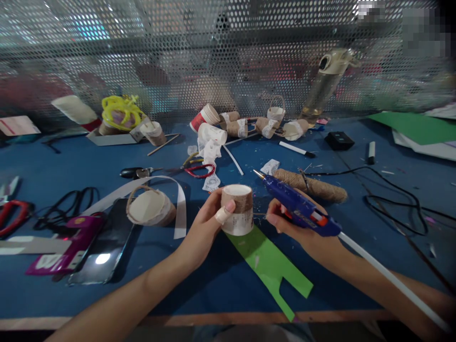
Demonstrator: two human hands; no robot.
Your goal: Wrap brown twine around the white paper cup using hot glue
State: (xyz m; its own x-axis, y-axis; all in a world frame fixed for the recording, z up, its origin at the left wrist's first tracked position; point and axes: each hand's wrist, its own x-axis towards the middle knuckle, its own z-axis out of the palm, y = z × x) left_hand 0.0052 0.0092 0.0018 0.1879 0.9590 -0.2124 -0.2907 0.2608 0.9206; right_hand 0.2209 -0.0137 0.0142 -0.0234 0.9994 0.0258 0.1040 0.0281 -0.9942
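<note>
My left hand is closed round a small paper cup, its upper half wrapped in brown twine and its lower half bare white. A bandage-like wrap circles the left thumb. In my right hand is a blue hot glue gun, its nozzle pointing up and left and a long white glue stick trailing from its rear. A thin strand of twine runs from the cup to the right fingertips. Below the cup lies a cut green paper piece. Behind the glue gun rests a twine roll.
Left lie a twine-handled cup, a phone, a purple packet and red-handled scissors. Several wrapped cups and a tilted bottle stand at the back by a perforated metal screen. A black cable loops at right.
</note>
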